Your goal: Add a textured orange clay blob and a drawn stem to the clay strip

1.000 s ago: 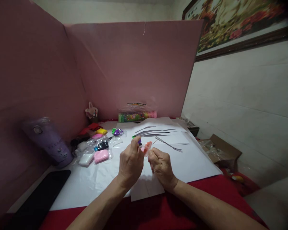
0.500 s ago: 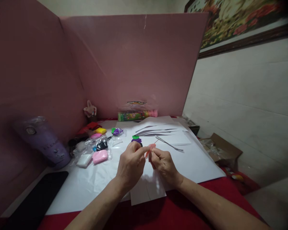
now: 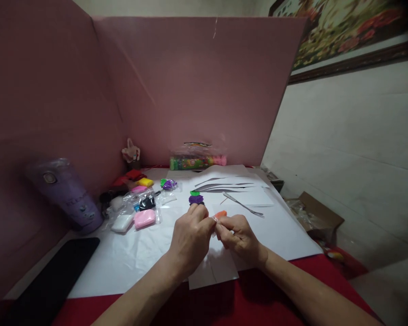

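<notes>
Over the white paper, my left hand [image 3: 193, 235] and my right hand [image 3: 240, 237] meet with their fingers pinched together. Both grip the crinkled clear wrapper of an orange clay packet [image 3: 221, 214], whose orange part sticks out beyond the fingertips. Just past my left hand lies a purple and green clay shape [image 3: 196, 199], its near end dark and partly hidden by the knuckles. A slim silvery metal tool [image 3: 243, 204] rests on the paper beyond my right hand, with a thin stick [image 3: 223, 199] beside its end.
Wrapped clay packets, among them a pink one [image 3: 144, 218], cluster at the left. A purple tumbler [image 3: 70, 199] and a black phone-like slab [image 3: 57, 276] stand and lie farther left. At the back is a colourful plastic pack [image 3: 197, 162]. A cardboard box [image 3: 318, 217] sits at the right.
The orange packet has turned between my fingers, its orange part now pointing away to the right. Both hands have shifted slightly right and lower. The camera view has moved a little.
</notes>
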Available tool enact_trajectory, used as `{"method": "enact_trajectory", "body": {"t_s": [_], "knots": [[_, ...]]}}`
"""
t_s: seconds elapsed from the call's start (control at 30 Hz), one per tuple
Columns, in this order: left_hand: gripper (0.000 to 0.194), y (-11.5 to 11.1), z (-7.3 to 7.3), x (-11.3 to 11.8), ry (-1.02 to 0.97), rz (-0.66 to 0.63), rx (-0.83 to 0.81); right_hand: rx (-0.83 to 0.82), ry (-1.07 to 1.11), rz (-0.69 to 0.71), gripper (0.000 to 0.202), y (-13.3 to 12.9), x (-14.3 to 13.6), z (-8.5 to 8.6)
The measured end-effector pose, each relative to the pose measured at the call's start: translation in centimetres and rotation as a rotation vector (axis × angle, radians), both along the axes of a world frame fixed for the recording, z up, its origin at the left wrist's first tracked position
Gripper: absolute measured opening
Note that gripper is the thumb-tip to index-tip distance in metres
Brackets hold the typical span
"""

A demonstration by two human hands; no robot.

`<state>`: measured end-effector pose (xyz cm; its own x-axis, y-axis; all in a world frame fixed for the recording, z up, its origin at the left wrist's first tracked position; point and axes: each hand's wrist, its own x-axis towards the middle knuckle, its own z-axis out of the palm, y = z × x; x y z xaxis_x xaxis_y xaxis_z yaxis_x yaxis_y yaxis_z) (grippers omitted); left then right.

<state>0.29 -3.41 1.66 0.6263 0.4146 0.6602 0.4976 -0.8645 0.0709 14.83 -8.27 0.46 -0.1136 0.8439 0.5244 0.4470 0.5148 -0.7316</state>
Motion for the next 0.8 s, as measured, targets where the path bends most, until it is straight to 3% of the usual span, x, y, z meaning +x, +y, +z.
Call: {"method": "enact_trajectory", "body": {"t_s": [0.13, 0.2, 0.27, 0.33, 0.4, 0.43, 0.57, 0.63, 0.8], "knots": [[0.020, 0.2, -0.3, 0.1, 0.044, -0.026, 0.014, 0.041, -0.049, -0.043, 0.036, 0.1, 0.0, -0.5], [0.019, 0.6, -0.3, -0.1, 0.035, -0.005, -0.043, 0.119, -0.081, -0.141, 0.033, 0.2, 0.3, -0.5], [0.018, 1.0, -0.1, -0.3, -0.058, 0.005, -0.190, 0.249, -0.133, -0.284, 0.023, 0.3, 0.7, -0.2], [0.017, 1.3, 0.1, -0.5, -0.201, -0.041, -0.406, 0.373, -0.246, -0.367, 0.046, 0.5, 1.0, 0.2], [0.015, 1.5, 0.3, -0.5, -0.305, -0.120, -0.597, 0.407, -0.388, -0.331, 0.067, 0.7, 1.1, 0.3], [0.014, 1.5, 0.4, -0.5, -0.326, -0.149, -0.649, 0.387, -0.433, -0.292, 0.061, 0.8, 1.2, 0.2], [0.014, 1.4, 0.5, -0.5, -0.288, -0.123, -0.510, 0.296, -0.479, -0.264, 0.020, 1.3, 1.4, -0.7], [0.014, 1.4, 0.5, -0.5, -0.289, -0.105, -0.428, 0.298, -0.509, -0.322, 0.020, 1.5, 1.6, -1.0], [0.009, 1.8, 0.3, -0.5, -0.336, -0.196, -0.429, 0.300, -0.568, -0.373, 0.027, 1.5, 1.9, -1.2]]}}
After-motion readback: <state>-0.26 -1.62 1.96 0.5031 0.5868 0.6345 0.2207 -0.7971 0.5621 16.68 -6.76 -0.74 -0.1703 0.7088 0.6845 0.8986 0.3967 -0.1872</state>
